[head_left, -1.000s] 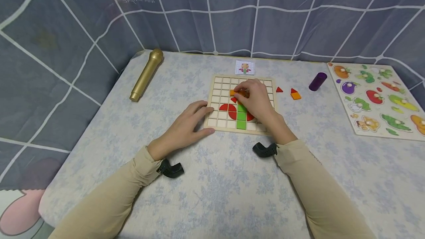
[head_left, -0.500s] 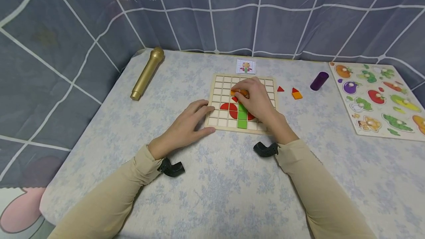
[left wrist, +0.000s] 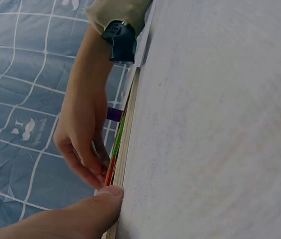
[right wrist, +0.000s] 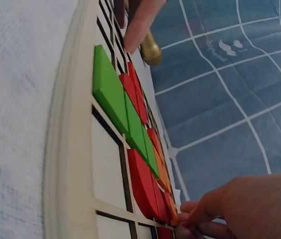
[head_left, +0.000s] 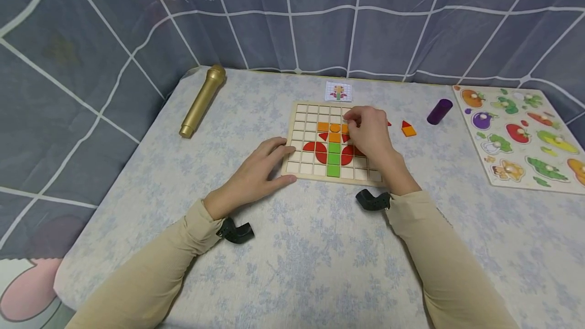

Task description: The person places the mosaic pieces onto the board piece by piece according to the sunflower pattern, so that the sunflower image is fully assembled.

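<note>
On the table lies a wooden grid board (head_left: pixel 307 169) with coloured tiles set in its squares. A column of green tiles (head_left: pixel 333 159) has red curved tiles (head_left: pixel 321 155) on both sides. Above the green column come an orange square (head_left: pixel 334 138) and a round orange tile (head_left: pixel 335 128). My left hand (head_left: pixel 256 171) rests at the board's left edge, its thumb by the front corner. My right hand (head_left: pixel 371 133) is over the board's right side, bent fingertips right at an orange tile (head_left: pixel 345 128) that it partly covers.
A pattern card (head_left: pixel 338 91) lies behind the board. To the right are a red triangle (head_left: pixel 406 124), an orange tile (head_left: pixel 409 131), a purple cylinder (head_left: pixel 440 111) and a vegetable puzzle board (head_left: pixel 521 138). A gold microphone (head_left: pixel 203 100) lies at the left; a curtain (head_left: pixel 320 29) hangs behind.
My right hand has moved right, off the round orange tile, uncovering it and the orange square below. It now overlaps the red triangle beside the board. My left hand stays put.
</note>
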The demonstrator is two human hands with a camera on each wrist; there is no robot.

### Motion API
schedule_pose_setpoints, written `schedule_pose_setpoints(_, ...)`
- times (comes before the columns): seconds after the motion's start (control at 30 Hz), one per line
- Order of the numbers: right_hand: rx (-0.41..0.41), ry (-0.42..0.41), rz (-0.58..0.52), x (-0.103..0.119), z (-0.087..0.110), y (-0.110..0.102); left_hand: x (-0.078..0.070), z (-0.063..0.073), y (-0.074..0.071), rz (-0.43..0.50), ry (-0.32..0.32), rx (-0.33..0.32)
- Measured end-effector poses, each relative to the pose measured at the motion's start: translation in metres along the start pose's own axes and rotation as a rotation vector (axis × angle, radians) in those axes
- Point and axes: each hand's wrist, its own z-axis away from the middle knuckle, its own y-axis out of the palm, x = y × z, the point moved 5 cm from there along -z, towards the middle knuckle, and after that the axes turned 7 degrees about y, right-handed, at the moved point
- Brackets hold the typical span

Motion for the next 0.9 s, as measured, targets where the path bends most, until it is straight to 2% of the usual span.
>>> schedule_pose_setpoints(0.17,0.0,0.024,-0.03,-0.003,-0.001,-0.008,-0.001,0.0,-0.001,-0.001,-0.002,0.001)
schedule_pose_setpoints(0.4,-0.046,0.034,-0.056,-0.015,0.001,-0.048,-0.001,0.001,-0.001,0.003,0.016,-0.01)
schedule_pose_setpoints(0.67,-0.098,0.093,0.088,-0.062,0.024,-0.083,0.002,0.0,0.001,-0.008,0.008,-0.003)
schedule_pose_setpoints(0.8,-0.108,0.127,0.173,-0.08,0.033,-0.088,0.002,0.0,0.002,-0.003,0.007,-0.001)
schedule_pose_setpoints(0.9,-0.092,0.154,0.188,-0.088,0.035,-0.088,0.0,-0.001,0.003,0.009,0.012,-0.008)
